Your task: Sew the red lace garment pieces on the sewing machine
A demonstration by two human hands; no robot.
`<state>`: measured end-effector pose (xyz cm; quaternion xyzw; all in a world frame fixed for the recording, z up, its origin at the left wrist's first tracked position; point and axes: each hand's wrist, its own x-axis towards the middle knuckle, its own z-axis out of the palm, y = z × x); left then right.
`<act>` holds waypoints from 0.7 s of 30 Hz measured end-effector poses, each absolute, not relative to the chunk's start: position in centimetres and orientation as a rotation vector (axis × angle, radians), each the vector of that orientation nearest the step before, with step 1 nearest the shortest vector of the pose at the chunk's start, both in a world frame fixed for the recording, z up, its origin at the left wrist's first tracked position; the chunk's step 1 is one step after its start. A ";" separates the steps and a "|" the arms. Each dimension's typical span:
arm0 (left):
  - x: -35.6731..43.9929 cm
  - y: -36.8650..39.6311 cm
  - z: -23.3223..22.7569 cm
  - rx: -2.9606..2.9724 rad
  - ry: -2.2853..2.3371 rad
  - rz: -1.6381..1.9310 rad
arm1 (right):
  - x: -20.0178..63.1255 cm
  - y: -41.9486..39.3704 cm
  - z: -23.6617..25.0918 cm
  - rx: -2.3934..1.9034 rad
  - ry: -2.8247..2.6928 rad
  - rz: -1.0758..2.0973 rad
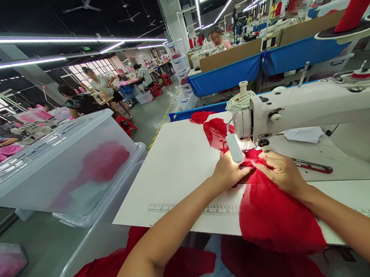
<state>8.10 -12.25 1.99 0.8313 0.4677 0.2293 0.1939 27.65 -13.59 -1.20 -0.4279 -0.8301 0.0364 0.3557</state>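
Centre of the frame: left hand [231,172], palm down, fingers pressed flat on the red fabric [274,212] just in front of the machine's needle area; it pins the cloth to the table rather than pinching it. Right hand [280,171], just beside it to the right, fingers curled and bearing down on a gathered fold of the same fabric; whether thumb and fingers actually pinch the fold cannot be told. The two hands nearly touch.

Red fabric: runs from under the sewing machine [313,102] head, beneath both hands, over the near edge of the white table [180,164] and down toward the lower frame. A further length lies behind the needle, upper centre.

Sewing machine: white, right of centre, with a small lamp [235,148] lit above the hands and a coil of white cord on top.

Scissors [313,166], red-handled: on the table, right of the right hand, apart from it.

Printed ruler [210,209]: along the near table edge.

Clear plastic bins [62,165]: left of frame, stacked, holding red cloth.

Background, upper frame: other people at work stations.
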 end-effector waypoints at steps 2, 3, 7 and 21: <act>8.0 -12.2 2.0 2.309 1.319 0.660 | 27.6 -14.0 -0.7 -1.071 -2.086 0.054; 7.8 -12.1 2.1 2.298 1.307 0.658 | 27.6 -14.2 -0.6 -1.051 -2.064 0.036; 6.7 -11.4 3.1 2.270 1.174 0.593 | 27.7 -14.0 -0.7 -0.946 -1.978 -0.039; 6.3 -9.2 3.0 2.196 1.014 0.530 | 29.8 -12.7 -2.7 -1.335 -1.793 0.048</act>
